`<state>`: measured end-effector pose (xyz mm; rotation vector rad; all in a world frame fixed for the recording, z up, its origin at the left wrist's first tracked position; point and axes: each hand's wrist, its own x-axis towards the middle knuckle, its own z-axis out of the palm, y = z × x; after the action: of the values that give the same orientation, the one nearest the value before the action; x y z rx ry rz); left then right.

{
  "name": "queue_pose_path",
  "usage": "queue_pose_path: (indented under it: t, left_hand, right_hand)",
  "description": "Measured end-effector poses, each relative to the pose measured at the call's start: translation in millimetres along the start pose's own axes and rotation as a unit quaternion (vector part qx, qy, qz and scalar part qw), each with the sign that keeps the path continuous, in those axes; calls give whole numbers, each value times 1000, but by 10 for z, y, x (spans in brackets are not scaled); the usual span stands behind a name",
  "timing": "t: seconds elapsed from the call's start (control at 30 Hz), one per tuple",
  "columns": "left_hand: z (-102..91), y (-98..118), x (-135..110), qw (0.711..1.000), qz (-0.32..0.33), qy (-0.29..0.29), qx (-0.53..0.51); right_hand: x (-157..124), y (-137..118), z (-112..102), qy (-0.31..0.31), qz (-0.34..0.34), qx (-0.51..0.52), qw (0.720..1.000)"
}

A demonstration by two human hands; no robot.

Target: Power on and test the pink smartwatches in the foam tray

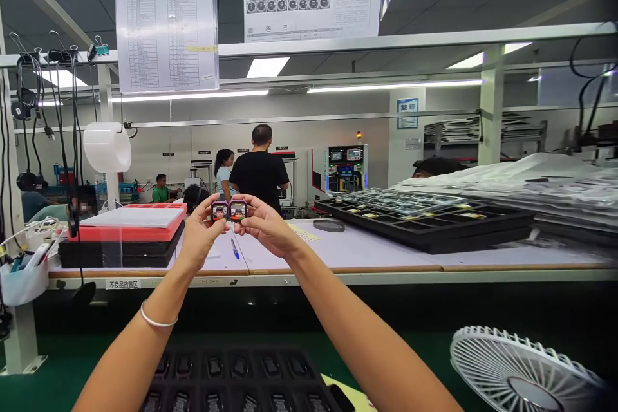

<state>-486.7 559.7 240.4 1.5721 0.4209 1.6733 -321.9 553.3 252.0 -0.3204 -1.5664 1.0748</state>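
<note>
Held up side by side above the bench are two small square smartwatches with dark purple frames and lit screens showing coloured pictures. My left hand (203, 232) pinches the left smartwatch (220, 210) between thumb and fingers. The right smartwatch (238, 209) is gripped the same way by my right hand (263, 225). The two cases are almost touching, and both screens face me. No straps show on them. Below my forearms, a black compartment tray (226, 380) carries several similar dark cases in rows.
On the bench (376, 251), a blue pen (235, 248) lies below my hands. Stacked black trays (425, 219) stand at right beside piled white sheets (545, 187). Red and black trays (130, 232) sit left. A white fan (526, 373) is at lower right. Several people work beyond the bench.
</note>
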Motion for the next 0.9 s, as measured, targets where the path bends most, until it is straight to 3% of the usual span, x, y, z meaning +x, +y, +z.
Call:
queue_pose_path:
  t: [0.27,0.43,0.6,0.9]
  left_hand:
    - [-26,10,-52,1000,-8,-1,18]
    - [-65,-60,-236,999,-31,-6,20]
    - [-161,-240,-686,995,-103,-17,-1]
    - [-443,-702,-1575,964,-263,-28,23]
  right_hand:
    - [-45,48,-14,-11,3,9,1000]
    - [-245,164,8,-16,15,7,1000]
    - [-659,444,70,7,68,25,997]
    - [-1519,1233,183,57,195,108,973]
